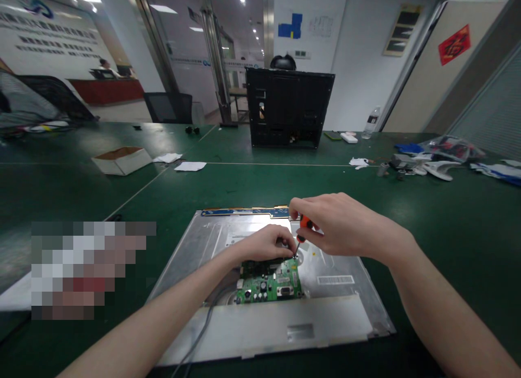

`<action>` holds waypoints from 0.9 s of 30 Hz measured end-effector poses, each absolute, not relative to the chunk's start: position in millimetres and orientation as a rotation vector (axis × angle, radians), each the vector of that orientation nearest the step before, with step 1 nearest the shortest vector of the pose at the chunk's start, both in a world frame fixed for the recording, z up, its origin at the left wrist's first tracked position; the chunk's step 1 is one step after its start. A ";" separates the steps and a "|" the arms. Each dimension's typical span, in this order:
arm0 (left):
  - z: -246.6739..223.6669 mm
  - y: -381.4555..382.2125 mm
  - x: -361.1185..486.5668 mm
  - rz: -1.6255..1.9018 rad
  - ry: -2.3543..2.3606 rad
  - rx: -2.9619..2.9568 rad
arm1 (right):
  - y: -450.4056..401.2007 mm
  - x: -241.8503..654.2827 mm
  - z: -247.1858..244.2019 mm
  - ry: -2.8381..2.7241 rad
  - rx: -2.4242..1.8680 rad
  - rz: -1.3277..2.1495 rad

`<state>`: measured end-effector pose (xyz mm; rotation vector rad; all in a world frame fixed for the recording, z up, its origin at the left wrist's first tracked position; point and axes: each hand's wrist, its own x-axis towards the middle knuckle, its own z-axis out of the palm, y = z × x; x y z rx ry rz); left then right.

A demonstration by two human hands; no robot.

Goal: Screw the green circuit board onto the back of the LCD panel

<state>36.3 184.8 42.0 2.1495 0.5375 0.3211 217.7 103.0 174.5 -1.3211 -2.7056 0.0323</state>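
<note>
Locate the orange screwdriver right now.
In the head view, the orange screwdriver is just right of centre, in the grip of the right hand, its tip by the upper right corner of the green circuit board, beside the left hand.

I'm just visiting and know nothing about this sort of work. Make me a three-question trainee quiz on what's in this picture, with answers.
1. Which bare hand grips the orange-handled screwdriver with the thin metal shaft?

2. True or false: the green rectangular circuit board lies on the flat, silvery metal panel.

3. What stands to the picture's right of the large black rectangular housing, near the far edge of the dark green table?
A. A yellow ceramic mug
B. A clear plastic bottle
C. A red metal toolbox

Key: 1. The right hand; 2. True; 3. B.
</note>
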 end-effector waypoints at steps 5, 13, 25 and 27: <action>45.3 183.5 35.4 0.324 0.539 2.152 | 104.4 215.6 174.0 -2.695 -1.459 -0.078; 41.3 185.5 36.2 0.332 0.546 2.166 | 98.0 218.0 178.0 -2.725 -1.303 0.076; 42.7 184.4 36.1 0.327 0.547 2.165 | 104.5 213.5 174.8 -2.705 -1.476 -0.088; 43.0 184.4 35.8 0.333 0.547 2.167 | 105.1 213.4 174.8 -2.702 -1.507 -0.092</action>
